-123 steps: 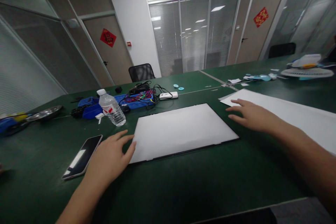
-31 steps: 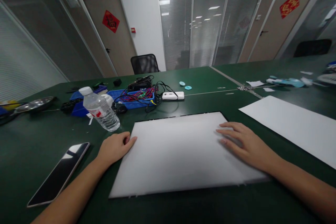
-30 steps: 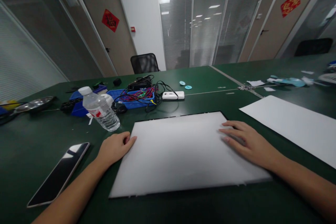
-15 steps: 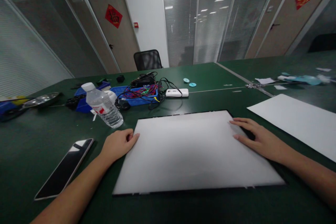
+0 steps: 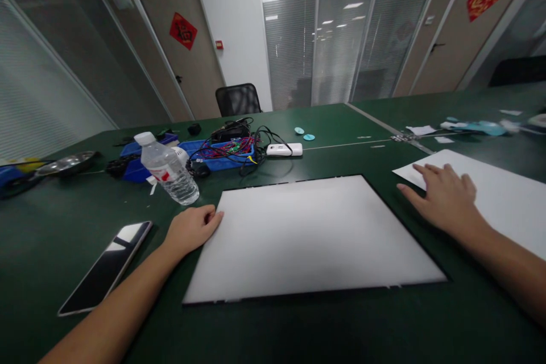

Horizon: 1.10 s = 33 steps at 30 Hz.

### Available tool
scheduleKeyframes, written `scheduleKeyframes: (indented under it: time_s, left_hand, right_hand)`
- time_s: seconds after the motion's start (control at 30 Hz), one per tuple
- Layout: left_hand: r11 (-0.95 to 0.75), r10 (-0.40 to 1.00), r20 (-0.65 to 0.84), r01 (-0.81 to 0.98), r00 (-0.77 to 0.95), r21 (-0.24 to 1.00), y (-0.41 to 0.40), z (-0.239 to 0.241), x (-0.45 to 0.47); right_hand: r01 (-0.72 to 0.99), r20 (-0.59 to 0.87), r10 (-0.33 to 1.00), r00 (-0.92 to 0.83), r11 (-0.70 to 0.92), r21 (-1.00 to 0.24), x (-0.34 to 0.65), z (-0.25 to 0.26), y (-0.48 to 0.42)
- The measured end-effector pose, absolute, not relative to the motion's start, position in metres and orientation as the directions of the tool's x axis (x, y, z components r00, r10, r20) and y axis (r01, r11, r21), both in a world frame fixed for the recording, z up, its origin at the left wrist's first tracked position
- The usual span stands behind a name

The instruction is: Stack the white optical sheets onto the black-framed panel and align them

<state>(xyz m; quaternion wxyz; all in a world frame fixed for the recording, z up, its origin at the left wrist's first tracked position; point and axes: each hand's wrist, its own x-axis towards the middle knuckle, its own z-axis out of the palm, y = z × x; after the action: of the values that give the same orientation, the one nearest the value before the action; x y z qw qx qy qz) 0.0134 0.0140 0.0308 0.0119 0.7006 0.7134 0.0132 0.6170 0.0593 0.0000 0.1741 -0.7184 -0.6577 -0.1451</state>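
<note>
A flat white panel [image 5: 311, 239] with a thin black border lies on the dark green table in front of me. My left hand [image 5: 191, 230] is closed at its left edge, with the thumb over the white surface and the other fingers curled at the side. To the right lies a white sheet [image 5: 512, 193]. My right hand [image 5: 446, 196] is open above the near left part of that sheet, fingers spread and apart from the panel. Whether its fingertips touch the sheet I cannot tell.
A water bottle [image 5: 168, 173] leans beyond my left hand. A phone [image 5: 106, 270] lies beside my left forearm. Farther back are a blue tray [image 5: 232, 164] of tangled wires, a white device [image 5: 284, 149], two light-blue discs [image 5: 304, 134] and a metal pan [image 5: 68, 164].
My right hand has let go of the panel's right edge and moved right, over the white sheet. My left hand stays at the panel's left edge. The view has shifted slightly.
</note>
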Motion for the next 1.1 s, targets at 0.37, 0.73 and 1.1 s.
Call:
scheduleKeyframes:
  time_s: [0.37, 0.73, 1.1]
  left_hand:
    - [0.015, 0.999, 0.045, 0.999, -0.017, 0.038, 0.009, 0.025, 0.012]
    - [-0.003, 0.995, 0.096, 0.991, -0.010, 0.136, -0.003, 0.025, 0.010]
    - [-0.003, 0.997, 0.079, 0.991, -0.008, 0.132, -0.001, 0.027, 0.012]
  right_hand:
    - [0.961, 0.197, 0.941, 0.275, -0.271, -0.048, 0.626, 0.013, 0.043]
    - [0.970, 0.507, 0.827, -0.242, 0.196, 0.142, 0.516, 0.048, -0.026]
    - [0.508, 0.578, 0.679, -0.453, 0.730, -0.458, 0.527, 0.027, -0.010]
